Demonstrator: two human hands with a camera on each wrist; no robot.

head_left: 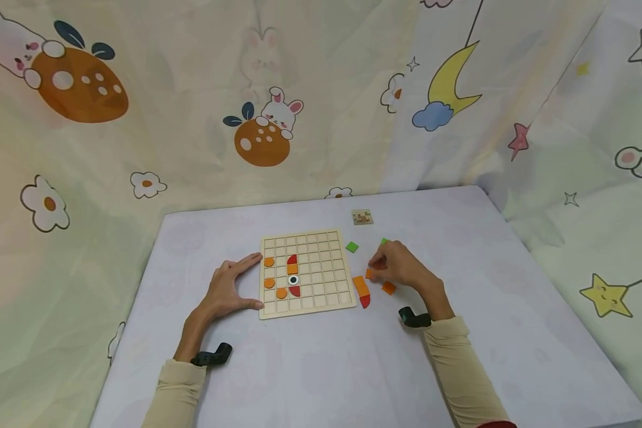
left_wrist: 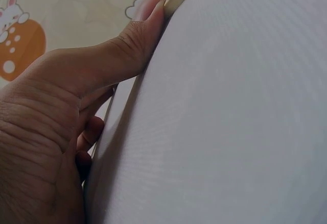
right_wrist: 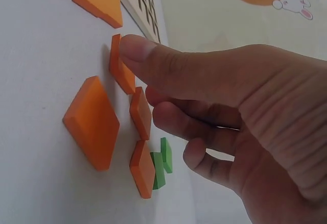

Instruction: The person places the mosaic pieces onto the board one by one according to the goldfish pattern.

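Observation:
A pale wooden grid board (head_left: 321,270) lies on the table. My left hand (head_left: 226,291) is spread at its left edge, index fingertip and thumb touching the rim; in the left wrist view the thumb (left_wrist: 127,50) lies against the board's edge. Right of the board, my right hand (head_left: 401,266) pinches an orange square tile (right_wrist: 118,66) with the thumb; its index finger is mostly hidden. On the board sit orange discs (head_left: 269,283), red quarter-round pieces (head_left: 292,260), an orange square (head_left: 292,269) and a white eye disc (head_left: 293,280).
By the right hand lie a loose orange tile (head_left: 389,288), joined-looking orange pieces (head_left: 361,286), a red quarter-round piece (head_left: 365,302) and a green tile (head_left: 352,246). A small patterned card (head_left: 362,217) lies behind them. A printed curtain (head_left: 331,107) hangs behind the white table (head_left: 310,374).

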